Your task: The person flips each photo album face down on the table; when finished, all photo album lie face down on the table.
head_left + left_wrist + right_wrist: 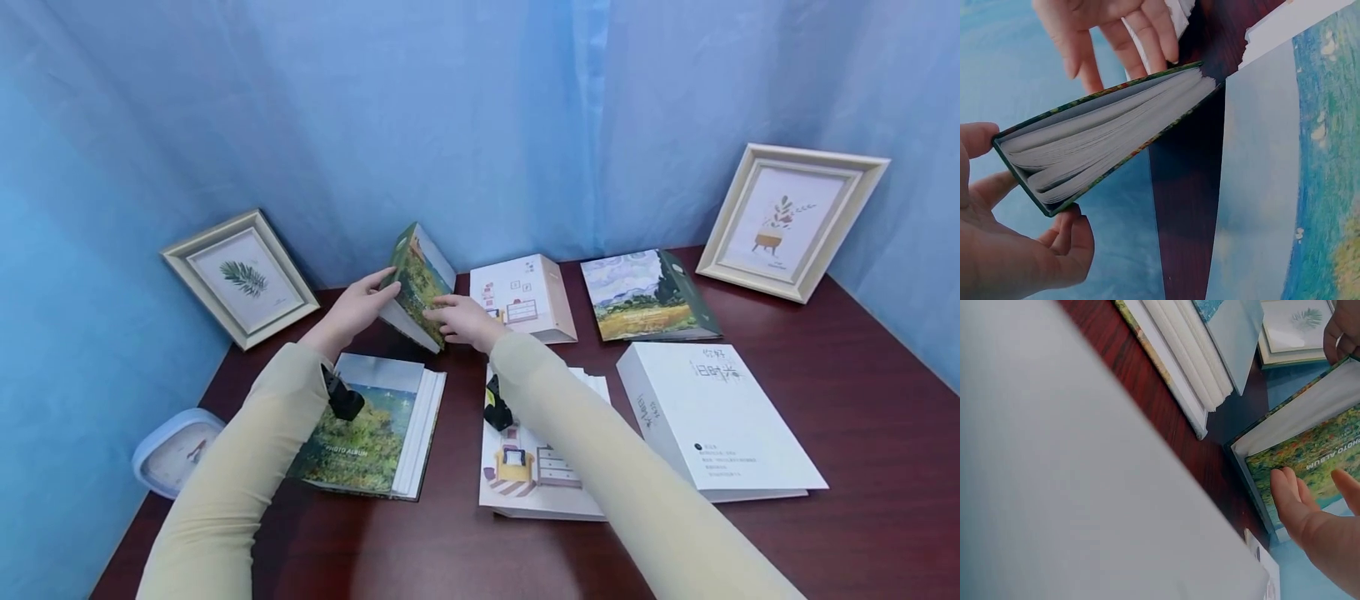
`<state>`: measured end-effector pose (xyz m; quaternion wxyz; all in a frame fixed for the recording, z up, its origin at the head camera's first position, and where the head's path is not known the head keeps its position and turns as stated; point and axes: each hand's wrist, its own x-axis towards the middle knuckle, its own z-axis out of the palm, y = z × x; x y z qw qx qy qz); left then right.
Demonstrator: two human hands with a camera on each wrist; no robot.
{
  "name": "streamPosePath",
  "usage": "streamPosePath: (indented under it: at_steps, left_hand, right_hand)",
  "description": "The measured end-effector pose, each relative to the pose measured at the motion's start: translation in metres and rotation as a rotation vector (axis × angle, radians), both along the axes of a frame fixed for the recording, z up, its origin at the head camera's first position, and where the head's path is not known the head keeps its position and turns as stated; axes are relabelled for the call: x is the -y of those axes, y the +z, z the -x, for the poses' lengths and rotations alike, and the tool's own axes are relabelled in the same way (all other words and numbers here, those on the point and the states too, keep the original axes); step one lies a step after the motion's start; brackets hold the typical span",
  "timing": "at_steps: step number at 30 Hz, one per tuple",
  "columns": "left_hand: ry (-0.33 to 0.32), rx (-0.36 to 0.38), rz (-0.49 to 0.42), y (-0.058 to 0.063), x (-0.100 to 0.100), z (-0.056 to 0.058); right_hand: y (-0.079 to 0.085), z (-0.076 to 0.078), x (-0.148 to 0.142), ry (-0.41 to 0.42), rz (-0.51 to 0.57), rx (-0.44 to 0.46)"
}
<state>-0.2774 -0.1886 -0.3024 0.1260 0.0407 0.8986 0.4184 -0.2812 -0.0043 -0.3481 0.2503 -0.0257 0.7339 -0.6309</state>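
Observation:
A green photo album (pixel 422 279) stands tilted on its edge near the curtain, its covers slightly apart and its pages showing. With thumb and fingers at the spine, my left hand (pixel 356 310) grips it; the left wrist view shows the hold (pixel 1041 250) across both covers. My right hand (pixel 467 322) has its fingers extended, the tips at the album's front cover beside the printed title in the right wrist view. Below the left wrist lies another photo album (pixel 375 433) with a painted garden cover. A white illustrated album (pixel 525 471) lies under my right forearm, partly hidden by it.
Behind the right hand lies a second white illustrated album (pixel 517 292), with a landscape-covered album (pixel 637 300) beside it. A thick white album (pixel 720 417) lies at right. Two picture frames (pixel 243 279) lean at the back corners. A blue clock-like object (pixel 176 450) stands at the left edge.

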Motion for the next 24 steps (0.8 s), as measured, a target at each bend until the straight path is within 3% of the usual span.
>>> streamPosePath:
  at_steps: [11,20,24]
  left_hand:
    - [-0.014,-0.083,-0.060,-0.003,-0.006,-0.002]
    - [-0.033,-0.168,-0.069,-0.015,-0.008,-0.011]
    - [-0.045,-0.171,-0.143,-0.017,-0.010,-0.011]
  right_hand:
    - [0.013,-0.003,-0.003,-0.073,0.099,-0.048]
    - [0.015,-0.009,0.003,-0.110,0.082,-0.086]
    - [0.016,-0.008,-0.001,-0.116,0.089,-0.111]
